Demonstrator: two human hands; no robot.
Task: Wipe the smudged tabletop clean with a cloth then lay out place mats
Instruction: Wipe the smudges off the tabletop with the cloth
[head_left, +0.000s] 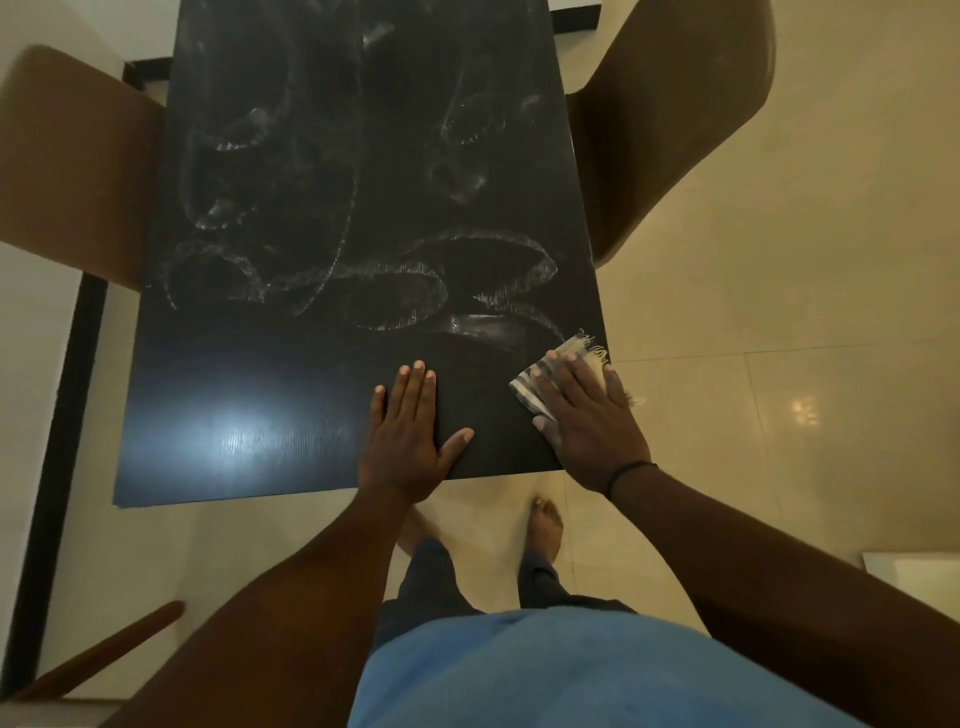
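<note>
While the near strip of the dark tabletop (249, 395) looked wiped and glossy, white swirled smudges (332, 223) covered everything beyond it, running away along the table's long axis toward the far end. On the left, a brown chair (67, 171) stood tucked against the table's left edge. Next came the left hand (408, 434), laid flat on the clean near area with fingers straight and thumb spread, holding nothing and apparently bracing. To its right, the right hand (582, 415) pressed flat, fingers extended, on a folded striped cloth (566, 364) whose frayed corner poked out at the table's right edge. A second brown chair (670, 124) sat further right, at the far right side. The decisive relation was this: the smudges lay directly far of both hands, the closest streak just beyond the cloth, so the right hand was the nearer one and would likely need to push the cloth away and leftward. No place mats could be seen, so that step seemed not yet begun.
</note>
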